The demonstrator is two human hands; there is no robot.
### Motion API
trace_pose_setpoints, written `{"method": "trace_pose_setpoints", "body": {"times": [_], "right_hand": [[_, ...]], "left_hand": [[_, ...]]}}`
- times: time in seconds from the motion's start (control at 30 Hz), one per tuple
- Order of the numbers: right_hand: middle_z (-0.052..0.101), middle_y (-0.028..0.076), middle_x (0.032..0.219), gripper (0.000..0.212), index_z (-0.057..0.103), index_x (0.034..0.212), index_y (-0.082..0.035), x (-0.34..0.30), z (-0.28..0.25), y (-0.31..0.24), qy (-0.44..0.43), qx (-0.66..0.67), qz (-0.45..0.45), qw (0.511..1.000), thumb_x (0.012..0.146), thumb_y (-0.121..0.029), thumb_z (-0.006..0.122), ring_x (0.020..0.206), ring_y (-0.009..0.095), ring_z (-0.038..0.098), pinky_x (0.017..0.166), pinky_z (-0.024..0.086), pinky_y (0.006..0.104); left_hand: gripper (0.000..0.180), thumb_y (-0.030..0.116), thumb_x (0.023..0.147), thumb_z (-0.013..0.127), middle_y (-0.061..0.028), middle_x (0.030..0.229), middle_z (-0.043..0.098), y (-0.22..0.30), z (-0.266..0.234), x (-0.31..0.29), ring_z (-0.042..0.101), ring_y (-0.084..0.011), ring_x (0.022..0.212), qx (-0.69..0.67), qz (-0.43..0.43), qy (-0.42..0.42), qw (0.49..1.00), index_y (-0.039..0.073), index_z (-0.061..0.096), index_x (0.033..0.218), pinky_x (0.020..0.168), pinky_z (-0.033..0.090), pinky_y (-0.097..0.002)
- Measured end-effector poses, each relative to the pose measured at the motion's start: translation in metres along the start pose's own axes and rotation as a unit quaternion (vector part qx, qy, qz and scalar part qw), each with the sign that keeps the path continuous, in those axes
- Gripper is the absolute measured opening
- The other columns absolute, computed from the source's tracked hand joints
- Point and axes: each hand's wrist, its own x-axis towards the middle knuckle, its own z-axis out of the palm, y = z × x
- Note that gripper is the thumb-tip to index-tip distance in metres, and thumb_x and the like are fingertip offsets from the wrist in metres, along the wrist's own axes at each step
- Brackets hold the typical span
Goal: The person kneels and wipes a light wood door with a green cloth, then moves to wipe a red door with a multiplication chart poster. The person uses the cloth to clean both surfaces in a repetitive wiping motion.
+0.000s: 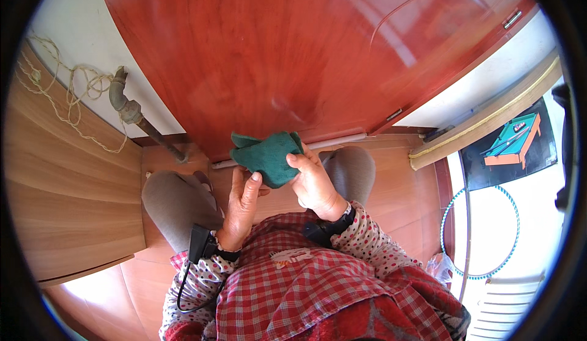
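A dark green folded cloth (pixel 271 159) is held up between my two hands, in front of a red wooden door. My right hand (pixel 313 182) grips its right side, with the thumb pressed on the front face and the other fingers behind. At the lower left edge, my left hand (pixel 243 201) pinches the cloth with the thumb in front, the fingers partly hidden behind it. One folded corner of the cloth sticks out at the upper left. Black straps with small devices circle both wrists.
The red door (pixel 257 54) stands directly ahead. On the left are a wooden cabinet (pixel 79 182), a metal pipe (pixel 125 99) and tangled cord (pixel 76 99). To the right are a hoop (pixel 443 225), a box with a pool-table picture (pixel 510 145) and a plastic bag (pixel 439 267). Tiled floor (pixel 397 200) lies below.
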Motion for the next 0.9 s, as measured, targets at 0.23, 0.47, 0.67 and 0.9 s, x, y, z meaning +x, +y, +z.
{"method": "trace_pose_setpoints", "body": {"times": [0.23, 0.47, 0.67, 0.9], "right_hand": [[0.069, 0.002, 0.116, 0.04, 0.065, 0.131, -0.001, -0.005, -0.014, 0.015, -0.014, -0.062, 0.076, 0.995, 0.1, -0.025, 0.068, 0.107, 0.012, 0.061, 0.097, 0.046, 0.0295], [0.064, 0.007, 0.123, 0.044, 0.061, 0.133, 0.002, 0.0, -0.014, 0.02, 0.033, -0.218, 0.055, 0.974, 0.096, -0.018, 0.073, 0.111, 0.014, 0.06, 0.096, 0.049, 0.0297], [0.059, 0.006, 0.135, 0.058, 0.048, 0.149, -0.006, -0.007, -0.022, 0.023, -0.092, -0.222, 0.063, 0.969, 0.1, -0.032, 0.066, 0.122, 0.017, 0.055, 0.104, 0.044, 0.0318], [0.062, 0.005, 0.134, 0.057, 0.051, 0.145, -0.006, -0.016, -0.034, 0.048, -0.075, -0.084, 0.127, 0.986, 0.098, -0.032, 0.071, 0.123, 0.016, 0.056, 0.105, 0.046, 0.0325]], "left_hand": [[0.08, 0.025, 0.092, 0.082, -0.0073, 0.146, 0.053, -0.014, -0.001, 0.0, 0.051, -0.0177, 0.131, -0.145, 0.031, -0.044, 0.988, 0.005, 0.035, 0.154, 0.112, 0.042, -0.0344], [0.054, 0.021, 0.098, 0.075, -0.0063, 0.123, 0.069, -0.022, -0.012, 0.006, 0.064, -0.0158, 0.111, -0.031, 0.028, -0.019, 0.999, 0.001, 0.052, 0.143, 0.098, 0.051, -0.0322], [0.052, 0.036, 0.103, 0.06, -0.0291, 0.1, 0.07, -0.006, -0.014, 0.0, 0.071, -0.0431, 0.095, 0.266, 0.121, -0.006, 0.956, -0.005, 0.053, 0.135, 0.082, 0.055, -0.0444], [0.063, 0.044, 0.105, 0.052, -0.0368, 0.102, 0.068, 0.005, -0.011, 0.0, 0.068, -0.0517, 0.097, 0.396, 0.043, 0.003, 0.917, -0.012, 0.052, 0.133, 0.079, 0.053, -0.0517]]}}
